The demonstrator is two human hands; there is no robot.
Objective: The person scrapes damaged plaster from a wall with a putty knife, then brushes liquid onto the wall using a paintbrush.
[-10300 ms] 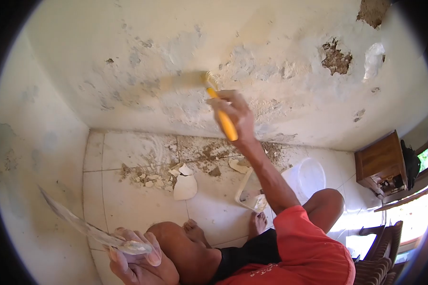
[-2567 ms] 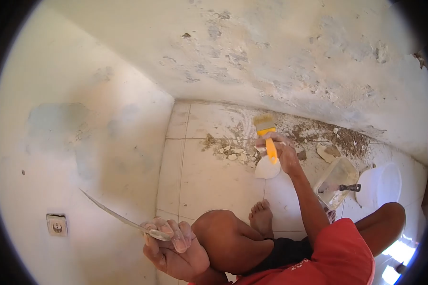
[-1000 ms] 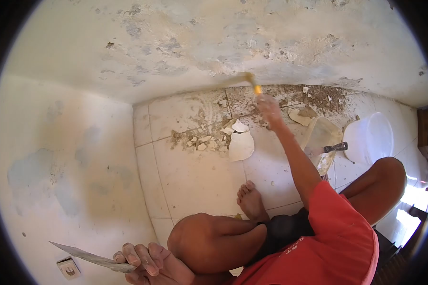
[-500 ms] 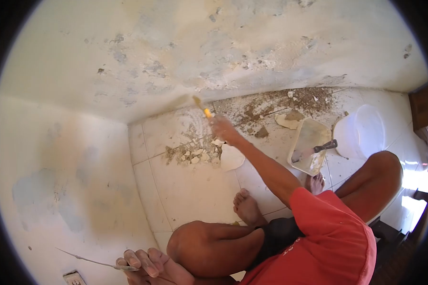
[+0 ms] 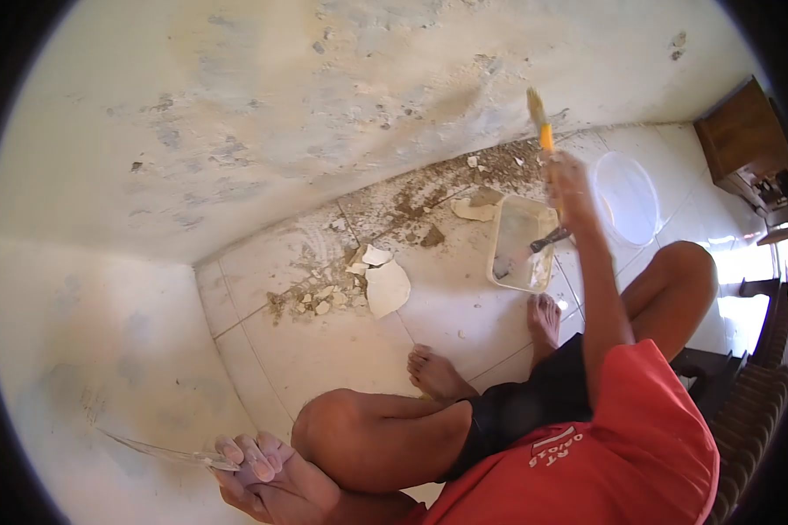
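Observation:
My right hand [image 5: 569, 188] grips a yellow-handled brush [image 5: 545, 133], its bristles pointing up near the lower part of the patchy, peeling wall [image 5: 324, 105]. Below that hand, a rectangular tray [image 5: 497, 249] sits on the tiled floor with a dark-handled scraper [image 5: 549, 239] lying across its rim. At the lower left, my left hand [image 5: 271, 477] holds a thin, flat, whitish blade-like piece [image 5: 162, 451] between thumb and fingers. What that piece is made of, I cannot tell.
A white bucket [image 5: 626, 199] stands right of the tray. Broken plaster pieces [image 5: 387, 287] and brown debris [image 5: 429, 188] lie along the wall's base. A wooden cabinet [image 5: 740, 140] is at the upper right, a dark slatted chair [image 5: 753, 420] at the lower right. My bare feet rest on the floor.
My right hand has moved the brush from the left part of the wall's base to the right, above the tray. My left hand still holds the thin piece. The view has shifted, showing more of the cabinet.

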